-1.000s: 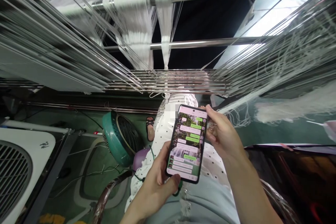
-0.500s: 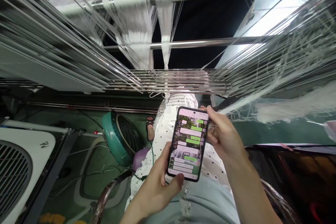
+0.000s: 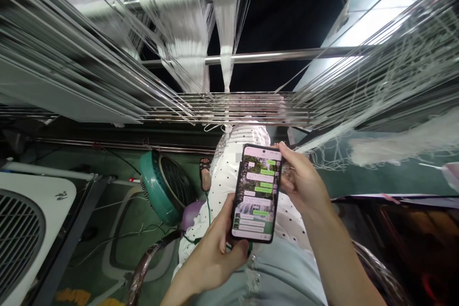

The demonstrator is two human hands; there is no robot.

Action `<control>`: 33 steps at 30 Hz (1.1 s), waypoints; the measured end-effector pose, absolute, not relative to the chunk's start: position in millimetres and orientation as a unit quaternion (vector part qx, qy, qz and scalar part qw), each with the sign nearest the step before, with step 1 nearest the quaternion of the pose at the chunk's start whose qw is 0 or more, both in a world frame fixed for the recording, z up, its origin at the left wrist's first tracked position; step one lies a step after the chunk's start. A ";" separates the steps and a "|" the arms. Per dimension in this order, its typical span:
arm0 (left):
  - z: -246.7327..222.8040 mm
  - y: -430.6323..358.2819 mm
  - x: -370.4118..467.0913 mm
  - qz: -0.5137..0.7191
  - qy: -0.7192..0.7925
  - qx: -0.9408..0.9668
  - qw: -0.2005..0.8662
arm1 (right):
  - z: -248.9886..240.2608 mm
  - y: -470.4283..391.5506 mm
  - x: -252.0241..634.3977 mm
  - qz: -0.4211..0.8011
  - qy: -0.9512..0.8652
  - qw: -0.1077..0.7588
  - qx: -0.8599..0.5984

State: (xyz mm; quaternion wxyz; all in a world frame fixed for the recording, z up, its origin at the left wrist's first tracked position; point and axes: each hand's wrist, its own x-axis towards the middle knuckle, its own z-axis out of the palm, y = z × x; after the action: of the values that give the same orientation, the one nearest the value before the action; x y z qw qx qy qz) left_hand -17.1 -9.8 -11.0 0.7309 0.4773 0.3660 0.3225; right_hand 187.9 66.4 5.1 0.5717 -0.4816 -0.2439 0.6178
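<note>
A black-edged phone (image 3: 256,193) is held upright over the lap, its screen lit with green and white chat bubbles over a photo background. My left hand (image 3: 217,248) grips its lower left edge, with the thumb near the bottom corner. Around the upper right edge curl the fingers of my right hand (image 3: 303,181); some of them are hidden behind the phone. Beneath lies white polka-dotted cloth (image 3: 227,177) over the legs.
White threads (image 3: 190,19) hang over metal bars (image 3: 304,55) ahead. Thin rods (image 3: 251,109) cross above the knees. A green fan (image 3: 161,186) stands left, near a white grille unit (image 3: 53,201). Loose yarn (image 3: 387,146) lies at right.
The phone has shifted slightly up and tilts a little less. My left thumb has moved off the bottom of the screen to just below the phone's lower edge.
</note>
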 end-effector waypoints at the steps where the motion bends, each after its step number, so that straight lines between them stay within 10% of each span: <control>1: -8.7 -8.7 -15.5 0.322 0.357 0.454 0.750 | 5.0 66.8 187.8 0.618 -0.243 0.572 -0.481; 33: -4.9 -8.0 -3.7 0.292 0.361 0.408 0.786 | -1.3 66.2 189.1 0.624 -0.223 0.585 -0.468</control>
State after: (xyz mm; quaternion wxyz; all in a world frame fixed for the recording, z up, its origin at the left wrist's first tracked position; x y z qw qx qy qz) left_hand -3.7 -8.0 -4.9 0.7858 0.4081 0.3614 0.2923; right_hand 189.1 66.2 -1.3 0.5851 -0.4675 -0.2233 0.6238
